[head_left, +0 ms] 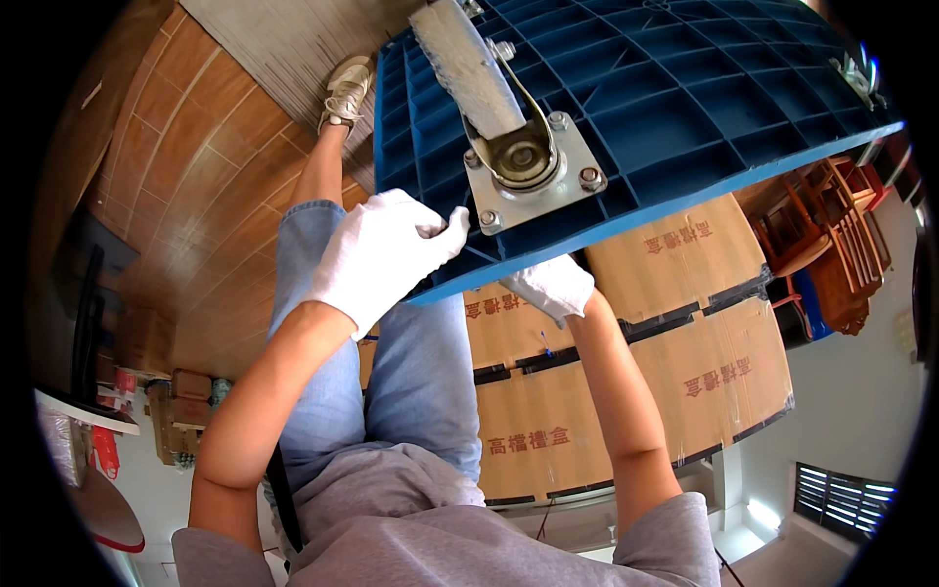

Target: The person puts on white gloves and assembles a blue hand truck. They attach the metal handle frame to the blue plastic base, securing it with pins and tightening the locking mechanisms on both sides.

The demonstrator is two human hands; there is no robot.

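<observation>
A blue ribbed plastic platform [675,117], apparently a trolley deck with its underside toward me, fills the upper right. A metal caster [523,161] sits on it, its square plate held by several bolts and its wheel pale and worn. My left hand [381,245], in a white glove, lies over the platform's near left corner beside the plate. Its fingers are curled, the thumb close to the plate's corner bolt; I cannot make out what they hold. My right hand [555,286], also gloved, reaches beneath the near edge, and the platform hides its fingertips.
Large taped cardboard boxes [636,391] lie below the platform on the right. Wooden chairs [831,235] stand beyond them. Brown tiles [196,127] cover the floor at left, where my shoe [347,88] rests beside a grey mat [284,44]. Another caster [859,78] shows at the far right.
</observation>
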